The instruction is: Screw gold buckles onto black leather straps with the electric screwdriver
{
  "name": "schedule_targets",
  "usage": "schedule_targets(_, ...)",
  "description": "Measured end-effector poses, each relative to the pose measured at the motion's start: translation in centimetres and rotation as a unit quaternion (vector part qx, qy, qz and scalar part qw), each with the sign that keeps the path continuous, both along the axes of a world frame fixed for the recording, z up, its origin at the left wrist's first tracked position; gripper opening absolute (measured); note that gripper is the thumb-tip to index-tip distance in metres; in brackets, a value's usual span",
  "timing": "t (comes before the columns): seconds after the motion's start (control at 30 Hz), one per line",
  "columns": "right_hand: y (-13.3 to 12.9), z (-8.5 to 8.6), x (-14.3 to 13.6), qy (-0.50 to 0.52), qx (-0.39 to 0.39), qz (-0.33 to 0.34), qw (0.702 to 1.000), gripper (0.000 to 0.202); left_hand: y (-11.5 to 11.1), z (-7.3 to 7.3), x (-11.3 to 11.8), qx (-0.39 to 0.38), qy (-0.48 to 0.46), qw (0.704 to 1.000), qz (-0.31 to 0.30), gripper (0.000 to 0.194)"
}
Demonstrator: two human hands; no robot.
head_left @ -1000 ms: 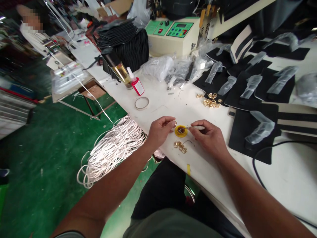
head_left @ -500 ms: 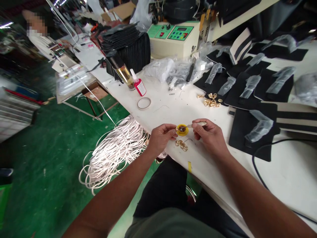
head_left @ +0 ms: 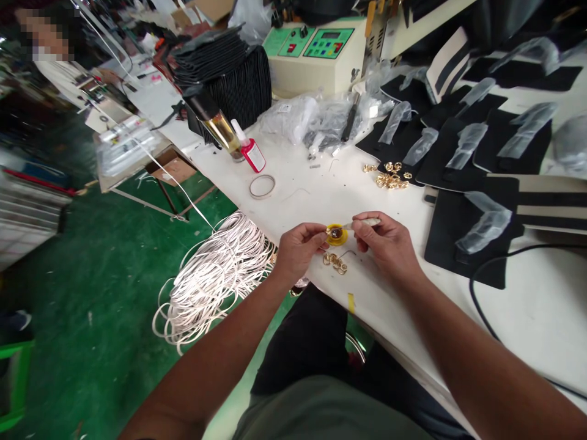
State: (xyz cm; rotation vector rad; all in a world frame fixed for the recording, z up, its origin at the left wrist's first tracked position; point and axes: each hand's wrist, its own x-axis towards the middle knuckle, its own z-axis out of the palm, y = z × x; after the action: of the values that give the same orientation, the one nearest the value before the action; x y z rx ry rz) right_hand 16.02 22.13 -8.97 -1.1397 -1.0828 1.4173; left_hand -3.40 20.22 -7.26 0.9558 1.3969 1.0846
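Note:
My left hand (head_left: 299, 249) pinches a small gold metal fitting (head_left: 329, 232) between thumb and fingertips, at the left edge of a small yellow dish (head_left: 338, 242) with dark brown contents. In my right hand (head_left: 387, 243) is a slim tool with a pale handle (head_left: 371, 222), held like a pen. Its thin tip points left over the dish, close to the fitting; whether they touch I cannot tell. Just in front of the dish lies a small group of gold fittings (head_left: 334, 263). Farther back is a second pile of gold fittings (head_left: 392, 178).
A red bottle (head_left: 253, 156) with white nozzle and a ring (head_left: 262, 186) stand left. Black panels (head_left: 468, 229) with plastic-wrapped strips cover the right. Behind are plastic bags (head_left: 293, 116) and a control box (head_left: 316, 67). White cord (head_left: 215, 275) lies coiled on the floor. A person is at far left.
The tool's tip has moved from inside the yellow dish leftward and up toward the gold fitting. My left hand still pinches the fitting. The camera view has shifted slightly.

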Motion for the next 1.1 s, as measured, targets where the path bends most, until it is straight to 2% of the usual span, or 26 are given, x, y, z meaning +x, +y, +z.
schedule_targets(0.2, 0.0, -0.2, 0.0, -0.001, -0.001, 0.001, 1.000, 0.040, 0.0, 0.0, 0.0, -0.003, -0.007, 1.000, -0.001, 0.030)
schedule_targets(0.77, -0.3, 0.6, -0.2, -0.056, -0.013, -0.016, 0.998, 0.047, -0.3, -0.5, 0.1, 0.012, 0.018, 1.000, -0.011, 0.030)
schedule_targets(0.87, -0.3, 0.6, -0.1, -0.032, -0.014, -0.020, 0.999, 0.046, -0.5, -0.4, 0.0, 0.020, 0.035, 0.999, -0.011, 0.030)
schedule_targets(0.93, -0.1, 0.4, 0.1, 0.009, -0.017, -0.030, 0.999, 0.043, -0.8, -0.3, -0.2, 0.026, 0.064, 0.998, -0.005, 0.029)
schedule_targets(1.0, 0.1, 0.1, 0.3, 0.052, -0.021, -0.042, 0.998, 0.040, -1.3, -0.4, -0.6, 0.042, 0.130, 0.991, 0.004, 0.026)
schedule_targets(1.1, 0.4, -0.3, 0.5, 0.096, -0.022, -0.053, 0.994, 0.037, -2.3, -0.5, -1.3, 0.098, 0.278, 0.956, 0.004, 0.016)
